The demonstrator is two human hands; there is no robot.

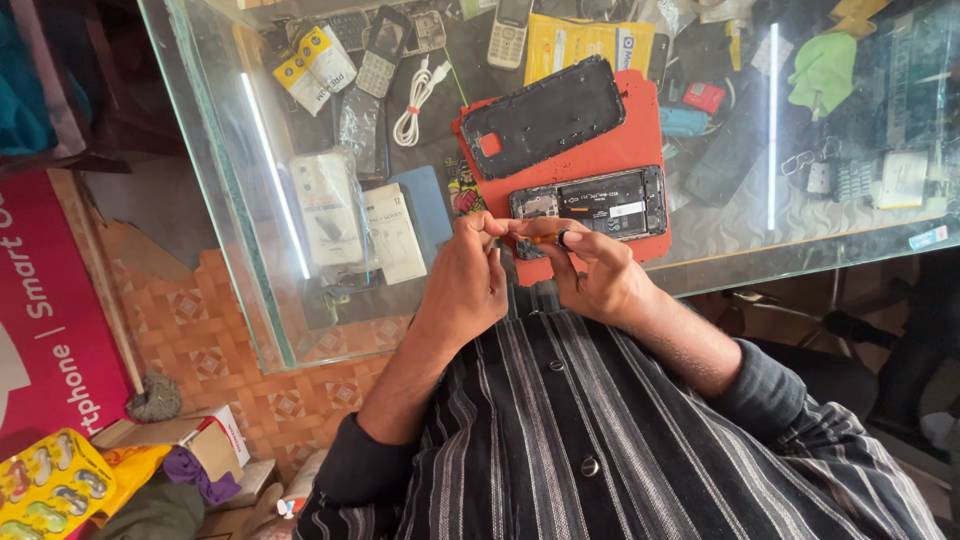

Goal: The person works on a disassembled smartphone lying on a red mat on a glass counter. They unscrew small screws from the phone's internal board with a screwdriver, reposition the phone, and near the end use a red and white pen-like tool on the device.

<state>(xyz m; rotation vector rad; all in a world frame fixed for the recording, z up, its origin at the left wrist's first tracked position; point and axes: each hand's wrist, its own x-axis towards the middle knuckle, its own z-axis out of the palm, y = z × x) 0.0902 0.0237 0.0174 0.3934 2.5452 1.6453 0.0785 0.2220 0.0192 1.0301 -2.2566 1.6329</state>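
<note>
Fingertips of both hands meet over the near edge of a red mat (610,140) — the left hand (468,285) has thumb and forefinger pinched narrow, the right hand (592,272) curls its fingers (570,240) close around a small orange-handled tool (543,238), whose tip I cannot make out. Just beyond the fingertips, touching distance, lies an opened phone (592,205) with its insides showing; farther out on the same mat rests its black back cover (545,115). To the left of the hands, under the glass counter (230,200), sit white boxed packets (330,205) and a blue flat case (425,205); beyond those, a yellow-and-white package (315,68) and a coiled white cable (415,100). A yellow packet (585,42) lies past the back cover, a green cloth (825,70) far right. Below left of the hands — a pink sign (40,300) with white lettering, a cardboard box (200,440), and orange patterned tiles (220,320) on the floor.
</note>
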